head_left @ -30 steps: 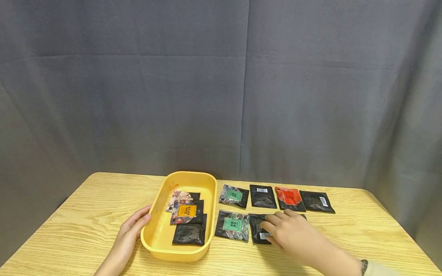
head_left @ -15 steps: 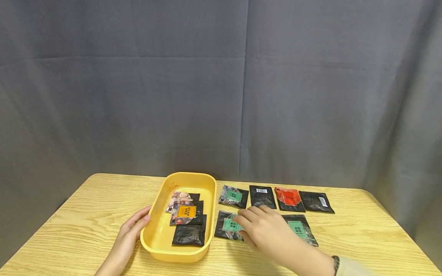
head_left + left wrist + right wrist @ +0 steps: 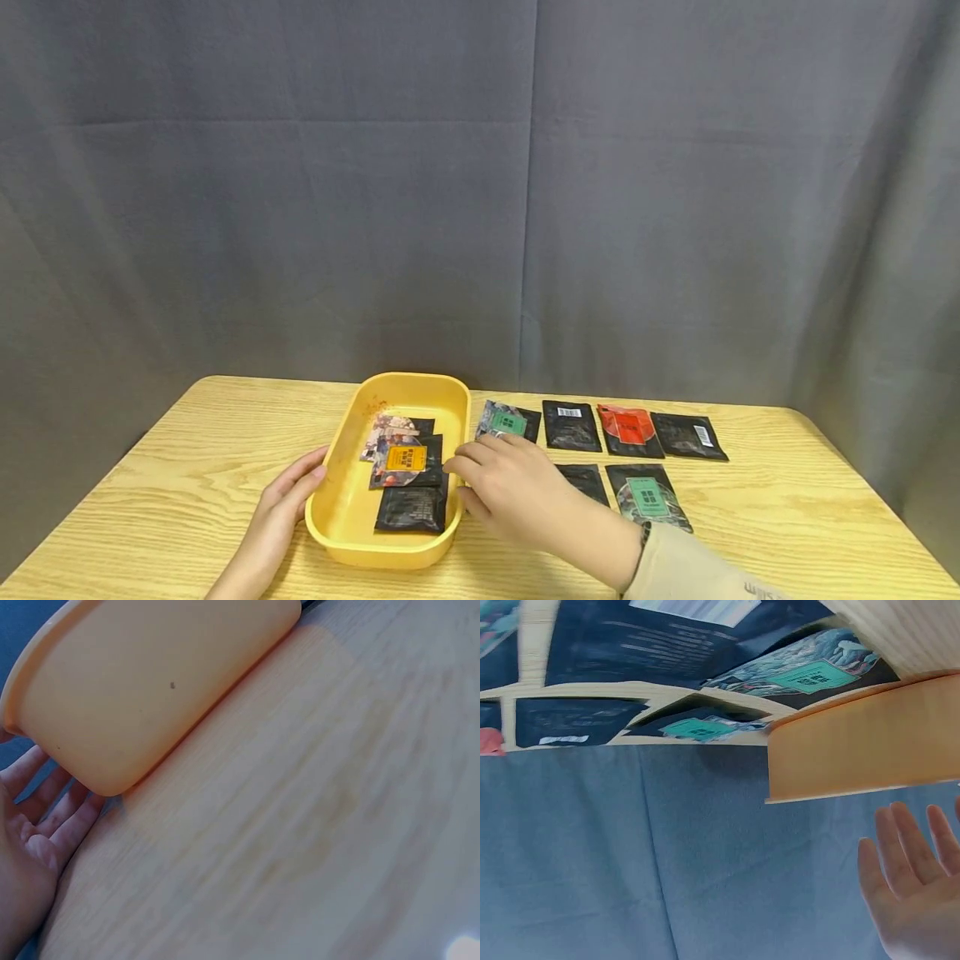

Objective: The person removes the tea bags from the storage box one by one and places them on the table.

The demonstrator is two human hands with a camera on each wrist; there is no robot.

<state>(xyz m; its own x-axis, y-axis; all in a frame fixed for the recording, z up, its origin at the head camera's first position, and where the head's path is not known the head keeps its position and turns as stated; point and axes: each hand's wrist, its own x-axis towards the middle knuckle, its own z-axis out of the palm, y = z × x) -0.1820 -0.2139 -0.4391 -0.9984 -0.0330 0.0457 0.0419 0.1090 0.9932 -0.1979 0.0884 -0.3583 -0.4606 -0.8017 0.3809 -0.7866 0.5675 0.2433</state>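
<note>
A yellow plastic box [image 3: 382,548] stands on the table, holding a black sachet [image 3: 410,510], an orange-labelled sachet [image 3: 405,462] and a pale floral one [image 3: 390,429]. My left hand [image 3: 281,508] touches its left side, and the left wrist view shows the fingers [image 3: 64,814] extended by the outer wall. Over the box's right rim reaches my right hand [image 3: 510,483]. Its fingers [image 3: 900,859] are spread with nothing in them in the right wrist view. That hand hides the near green-labelled sachet in the head view, which lies beside the box as a flat sachet [image 3: 814,675] in the right wrist view.
Several sachets lie in two rows right of the box: a far green-labelled one [image 3: 510,422], a barcoded black one [image 3: 572,427], a red one [image 3: 628,431], another black one [image 3: 688,437], and nearer ones [image 3: 648,497]. A grey curtain [image 3: 480,208] hangs behind the table.
My right hand has swept left from above the near black sachet to the box's right rim, uncovering the green-labelled sachet at the right. My left hand and the box stay put.
</note>
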